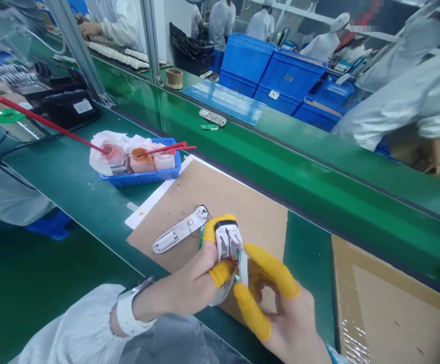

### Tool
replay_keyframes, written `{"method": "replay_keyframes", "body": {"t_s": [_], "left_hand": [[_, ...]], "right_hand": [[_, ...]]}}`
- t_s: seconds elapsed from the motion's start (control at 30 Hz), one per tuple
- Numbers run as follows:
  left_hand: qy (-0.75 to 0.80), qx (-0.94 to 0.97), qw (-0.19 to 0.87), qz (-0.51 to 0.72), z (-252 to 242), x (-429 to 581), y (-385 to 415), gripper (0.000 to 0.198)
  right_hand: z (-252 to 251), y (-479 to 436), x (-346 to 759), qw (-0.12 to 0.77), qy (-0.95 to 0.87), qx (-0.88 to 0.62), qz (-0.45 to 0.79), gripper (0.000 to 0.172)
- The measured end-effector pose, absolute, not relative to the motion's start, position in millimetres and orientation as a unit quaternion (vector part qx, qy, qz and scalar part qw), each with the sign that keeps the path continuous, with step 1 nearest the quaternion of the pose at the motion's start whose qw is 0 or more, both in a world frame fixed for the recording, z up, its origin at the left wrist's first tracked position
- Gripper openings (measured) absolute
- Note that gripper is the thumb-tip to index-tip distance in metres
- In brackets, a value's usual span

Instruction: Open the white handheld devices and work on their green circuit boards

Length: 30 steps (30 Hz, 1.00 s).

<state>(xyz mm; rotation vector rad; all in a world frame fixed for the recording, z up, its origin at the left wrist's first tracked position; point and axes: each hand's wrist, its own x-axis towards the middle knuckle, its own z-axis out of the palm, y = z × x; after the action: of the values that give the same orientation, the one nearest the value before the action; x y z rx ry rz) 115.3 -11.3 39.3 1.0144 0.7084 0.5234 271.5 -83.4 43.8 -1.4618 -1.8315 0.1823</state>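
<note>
My left hand [195,275], with yellow finger cots on its thumb and forefinger, grips a white plastic housing [228,241]. Its open side faces me, showing thin dark and red wires, and a black band crosses its top end. At the right edge of the housing, my right hand [280,303] pinches a narrow white strip [244,268] between yellow-covered thumb and finger. Whether that strip is joined to the housing, I cannot tell. Left of my hands, an elongated white plastic shell [180,231] lies on a cardboard sheet [258,202], with a green circuit board [202,236] beside it, partly hidden.
A blue tray [144,177] holds several bottles with red sticks. Beyond the bench runs a green conveyor belt [280,156], carrying another shell [212,118] and a board. A cardboard box [398,313] stands at right. Blue crates [246,58] and several co-workers are across the belt.
</note>
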Motion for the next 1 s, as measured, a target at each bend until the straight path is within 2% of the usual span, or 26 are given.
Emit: {"method": "replay_keyframes", "body": {"t_s": [0.1, 0.17, 0.23, 0.33, 0.5, 0.7, 0.83, 1.0], "left_hand": [[0.286, 0.457, 0.802, 0.258, 39, 112, -19, 0.027], [0.23, 0.453, 0.809, 0.296, 35, 110, -26, 0.029], [0.181, 0.458, 0.804, 0.334, 32, 109, -32, 0.033], [0.198, 0.445, 0.799, 0.353, 35, 113, -38, 0.04], [0.283, 0.419, 0.793, 0.34, 50, 126, -34, 0.06], [0.29, 0.246, 0.869, 0.316, 34, 135, -22, 0.061], [0.288, 0.179, 0.897, 0.285, 39, 141, -14, 0.058], [0.3, 0.208, 0.89, 0.275, 51, 142, -9, 0.052]], "right_hand": [[37, -93, 271, 0.355, -0.745, -0.565, -0.019, 0.038], [36, -96, 270, 0.354, -0.742, -0.569, -0.013, 0.05], [37, -98, 268, 0.366, -0.725, -0.584, 0.0, 0.054], [40, -95, 262, 0.36, -0.725, -0.588, -0.02, 0.048], [48, -86, 259, 0.363, -0.718, -0.588, -0.083, 0.02], [57, -73, 287, 0.246, -0.804, -0.534, -0.087, 0.03], [59, -65, 295, 0.255, -0.832, -0.481, -0.108, 0.031], [61, -62, 294, 0.247, -0.827, -0.487, -0.132, 0.029]]}}
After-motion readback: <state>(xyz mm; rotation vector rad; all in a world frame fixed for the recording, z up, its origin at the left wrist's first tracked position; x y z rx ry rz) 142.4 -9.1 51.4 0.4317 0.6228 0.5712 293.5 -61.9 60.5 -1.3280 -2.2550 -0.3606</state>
